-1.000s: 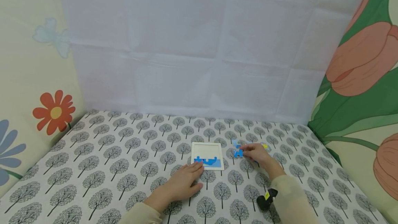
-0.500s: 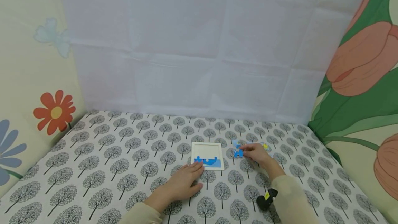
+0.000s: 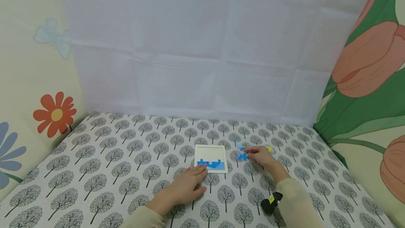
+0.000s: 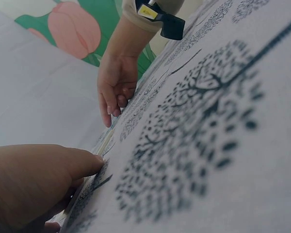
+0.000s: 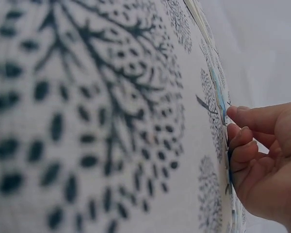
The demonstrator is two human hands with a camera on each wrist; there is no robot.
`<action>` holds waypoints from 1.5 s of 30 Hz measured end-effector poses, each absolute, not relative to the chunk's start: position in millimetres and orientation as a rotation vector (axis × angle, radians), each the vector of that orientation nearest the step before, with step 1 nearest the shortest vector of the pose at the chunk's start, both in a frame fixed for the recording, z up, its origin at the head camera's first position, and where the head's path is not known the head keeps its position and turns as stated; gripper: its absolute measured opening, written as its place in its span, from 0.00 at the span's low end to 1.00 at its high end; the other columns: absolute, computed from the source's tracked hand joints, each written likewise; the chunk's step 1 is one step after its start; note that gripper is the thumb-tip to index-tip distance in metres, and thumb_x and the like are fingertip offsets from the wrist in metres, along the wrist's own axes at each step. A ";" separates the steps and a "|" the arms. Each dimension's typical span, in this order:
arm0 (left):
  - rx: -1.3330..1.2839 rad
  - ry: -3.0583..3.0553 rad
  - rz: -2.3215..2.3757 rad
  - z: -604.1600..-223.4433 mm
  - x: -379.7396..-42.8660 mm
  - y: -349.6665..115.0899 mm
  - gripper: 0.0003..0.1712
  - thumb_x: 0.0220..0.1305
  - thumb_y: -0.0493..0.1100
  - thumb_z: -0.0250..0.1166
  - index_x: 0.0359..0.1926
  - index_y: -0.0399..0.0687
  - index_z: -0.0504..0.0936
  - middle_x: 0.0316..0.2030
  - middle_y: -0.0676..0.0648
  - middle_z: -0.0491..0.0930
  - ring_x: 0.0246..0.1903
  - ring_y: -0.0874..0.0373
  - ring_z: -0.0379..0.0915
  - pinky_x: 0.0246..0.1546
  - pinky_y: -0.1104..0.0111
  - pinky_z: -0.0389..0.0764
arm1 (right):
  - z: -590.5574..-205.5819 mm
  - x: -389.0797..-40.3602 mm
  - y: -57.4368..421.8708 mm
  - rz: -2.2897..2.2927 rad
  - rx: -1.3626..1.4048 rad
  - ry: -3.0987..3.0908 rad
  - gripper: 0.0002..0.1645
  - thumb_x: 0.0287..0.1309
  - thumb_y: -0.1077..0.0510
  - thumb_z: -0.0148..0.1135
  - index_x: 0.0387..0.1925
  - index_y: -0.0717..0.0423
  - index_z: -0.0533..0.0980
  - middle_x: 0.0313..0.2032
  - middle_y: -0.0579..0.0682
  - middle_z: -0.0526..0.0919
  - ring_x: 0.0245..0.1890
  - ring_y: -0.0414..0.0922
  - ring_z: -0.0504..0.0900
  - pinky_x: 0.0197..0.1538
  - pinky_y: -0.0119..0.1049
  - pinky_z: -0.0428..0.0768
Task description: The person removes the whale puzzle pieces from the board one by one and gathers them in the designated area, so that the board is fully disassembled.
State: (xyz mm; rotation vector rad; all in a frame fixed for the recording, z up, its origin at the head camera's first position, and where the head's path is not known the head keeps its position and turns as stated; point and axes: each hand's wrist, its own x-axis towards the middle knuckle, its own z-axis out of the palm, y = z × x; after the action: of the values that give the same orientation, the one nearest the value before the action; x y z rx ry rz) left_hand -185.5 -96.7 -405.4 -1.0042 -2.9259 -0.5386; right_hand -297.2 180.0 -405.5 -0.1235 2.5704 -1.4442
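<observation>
A white puzzle tray [image 3: 211,146] lies on the tree-print cloth, its bottom part filled with blue pieces [image 3: 215,165]. My left hand [image 3: 187,185] rests flat with straight fingers over the tray's lower left corner. To the tray's right, my right hand [image 3: 261,156] has thumb and fingertips at a small blue-and-white puzzle piece [image 3: 242,156], apparently pinching it at the cloth. In the right wrist view, the right thumb [image 5: 242,115] meets the edge of a blue piece [image 5: 219,97], and the other fingers are curled. The grip itself is partly hidden.
Other loose puzzle pieces lie around the right hand, among them a light blue one [image 3: 239,145] and one with a yellow shape [image 3: 269,149]. A black device [image 3: 271,203] is on the right wrist. A white sheet [image 3: 183,52] hangs behind the table.
The blue-and-white piece at my right fingertips has turned or tilted slightly. Both hands and the tray keep their places.
</observation>
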 end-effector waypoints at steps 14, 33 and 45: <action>-0.996 -2.935 -0.533 -407.7 -186.8 -95.8 0.30 0.60 0.50 0.51 0.59 0.35 0.62 0.61 0.41 0.55 0.59 0.48 0.49 0.57 0.53 0.53 | -406.1 -298.6 180.9 -1.478 -0.102 2.551 0.13 0.55 0.67 0.51 0.43 0.64 0.75 0.34 0.51 0.77 0.15 0.41 0.61 0.21 0.33 0.64; -0.972 -2.885 -0.628 -409.8 -188.2 -95.4 0.30 0.58 0.49 0.54 0.56 0.33 0.65 0.59 0.39 0.59 0.58 0.46 0.53 0.55 0.53 0.56 | -392.0 -293.8 170.9 -1.383 -0.243 2.598 0.15 0.56 0.62 0.52 0.45 0.64 0.74 0.32 0.51 0.76 0.18 0.42 0.67 0.22 0.34 0.68; -0.935 -2.857 -0.692 -409.1 -194.5 -94.4 0.28 0.57 0.49 0.55 0.53 0.32 0.69 0.56 0.39 0.63 0.55 0.46 0.58 0.54 0.56 0.59 | -391.7 -290.5 146.8 -1.423 -0.350 2.532 0.15 0.54 0.61 0.55 0.44 0.62 0.75 0.32 0.49 0.75 0.24 0.44 0.71 0.24 0.34 0.72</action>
State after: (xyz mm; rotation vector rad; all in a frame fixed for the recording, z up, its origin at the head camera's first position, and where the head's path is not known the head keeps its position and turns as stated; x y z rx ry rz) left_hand -194.5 -94.4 -409.1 -0.9353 -2.8570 -0.6920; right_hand -290.5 146.8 -391.7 -0.3500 2.5320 -1.4229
